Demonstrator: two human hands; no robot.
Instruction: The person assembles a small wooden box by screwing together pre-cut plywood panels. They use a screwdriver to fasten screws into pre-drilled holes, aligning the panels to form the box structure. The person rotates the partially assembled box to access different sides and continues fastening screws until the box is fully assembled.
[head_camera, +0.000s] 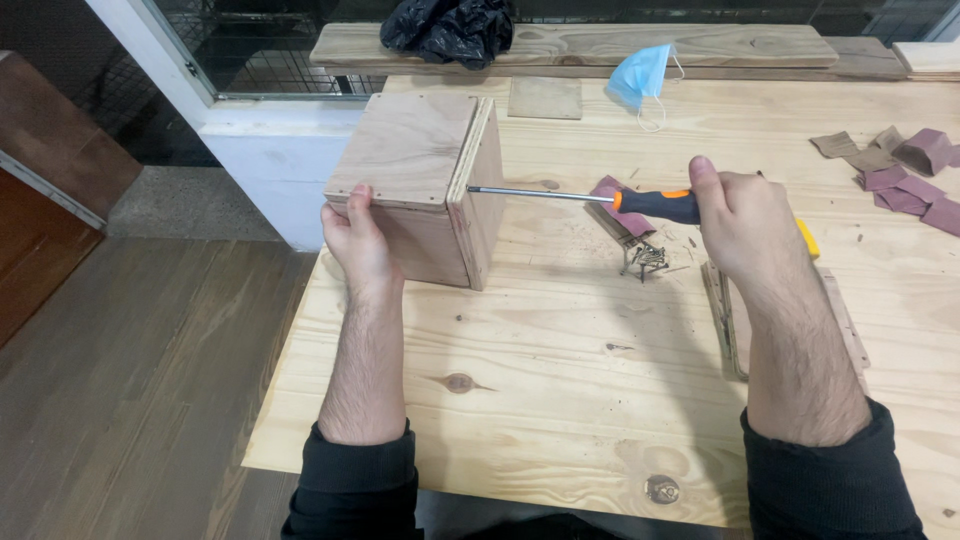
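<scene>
The left hand (358, 240) is clamped on the near left corner of the plywood box (425, 185), thumb up on the top panel and fingers wrapped round the side, bracing it where it stands on the counter (560, 380), near the left edge. The right hand (745, 225) is closed in a fist around the orange-and-black handle of the screwdriver (590, 198). The tool lies almost level, long axis running across the view, handle to the right, tip pointing left at the box's right-hand panel. The tip sits right at that panel, upper part, just below the top edge; whether it is seated in a screw head is too small to tell.

Judging by this, the step in hand is driving a screw into that side panel. The next move likely calls for a firm push along the shaft, with the left hand resisting so the box doesn't slide left, and for holding the shaft square to the panel while twisting.

A small heap of loose screws (645, 258) lies just below the shaft. Scraps of reddish sandpaper (905, 175) are scattered far right, and a blue face mask (640, 78) lies at the back.
</scene>
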